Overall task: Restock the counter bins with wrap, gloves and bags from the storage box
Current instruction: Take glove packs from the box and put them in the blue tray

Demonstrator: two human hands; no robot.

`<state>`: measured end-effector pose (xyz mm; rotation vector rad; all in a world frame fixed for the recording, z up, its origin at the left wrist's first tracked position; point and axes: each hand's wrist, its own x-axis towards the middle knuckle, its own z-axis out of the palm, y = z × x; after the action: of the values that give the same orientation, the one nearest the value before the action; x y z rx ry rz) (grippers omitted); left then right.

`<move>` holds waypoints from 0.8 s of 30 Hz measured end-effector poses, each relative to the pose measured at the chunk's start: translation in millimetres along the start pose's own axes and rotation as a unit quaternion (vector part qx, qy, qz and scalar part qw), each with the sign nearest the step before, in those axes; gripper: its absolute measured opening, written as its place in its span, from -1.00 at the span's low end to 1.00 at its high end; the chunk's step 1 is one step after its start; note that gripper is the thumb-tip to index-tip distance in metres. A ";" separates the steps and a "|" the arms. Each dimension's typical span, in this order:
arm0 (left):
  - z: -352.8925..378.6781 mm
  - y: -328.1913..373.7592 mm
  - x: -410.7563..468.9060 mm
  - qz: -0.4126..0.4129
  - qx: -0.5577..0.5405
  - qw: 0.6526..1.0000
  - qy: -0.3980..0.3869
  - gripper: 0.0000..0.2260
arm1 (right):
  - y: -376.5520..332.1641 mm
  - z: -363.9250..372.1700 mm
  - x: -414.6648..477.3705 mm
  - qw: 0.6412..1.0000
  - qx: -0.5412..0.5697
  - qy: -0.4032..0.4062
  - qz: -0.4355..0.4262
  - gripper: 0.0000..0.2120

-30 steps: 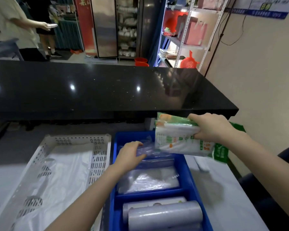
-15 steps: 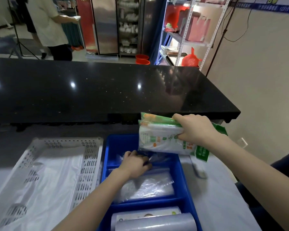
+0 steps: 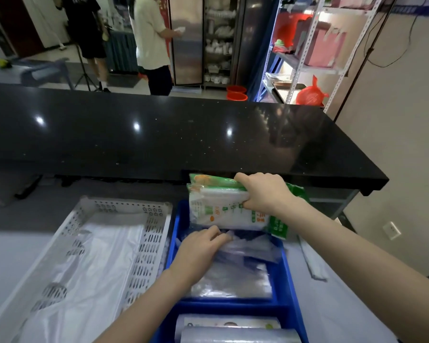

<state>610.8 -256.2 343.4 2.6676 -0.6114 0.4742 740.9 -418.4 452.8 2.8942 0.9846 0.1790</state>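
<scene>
A blue divided bin (image 3: 290, 288) sits in front of me. My right hand (image 3: 265, 193) grips a stack of green-and-white bag packs (image 3: 221, 206) and holds it above the bin's far compartment. My left hand (image 3: 200, 247) is down in that compartment, fingers curled on clear plastic packets (image 3: 253, 248). More clear packets (image 3: 233, 280) lie flat in the same compartment. Rolls of wrap (image 3: 238, 334) fill the near compartment.
A white perforated basket (image 3: 149, 241) lined with white plastic stands left of the blue bin. A raised black counter (image 3: 159, 134) runs across behind both. A flat white strip (image 3: 312, 263) lies right of the bin. Two people stand beyond the counter, and metal shelving stands at the right.
My right hand has carried the bag packs left, over the bin's far end. My left hand has pushed further into the clear packets. The person behind the counter has moved across the view.
</scene>
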 end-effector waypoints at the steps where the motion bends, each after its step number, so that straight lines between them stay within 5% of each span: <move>1: -2.8 2.0 -1.0 0.009 0.002 1.000 0.004 -0.63 | -2.3 1.3 2.5 1.000 0.006 -0.001 -0.006 -0.56; 13: -4.5 9.3 -14.4 0.009 0.021 0.999 -0.040 -0.53 | -34.0 41.8 3.8 0.999 -0.004 -0.025 -0.045 -0.48; 24: -8.3 6.1 -6.1 -0.037 0.017 0.997 -0.062 -0.66 | -26.9 53.8 1.6 0.978 0.123 -0.166 -0.022 -0.38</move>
<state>600.8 -255.8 349.9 2.7566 -0.5421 0.3016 733.3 -398.2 396.7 2.9685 1.0701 -0.4477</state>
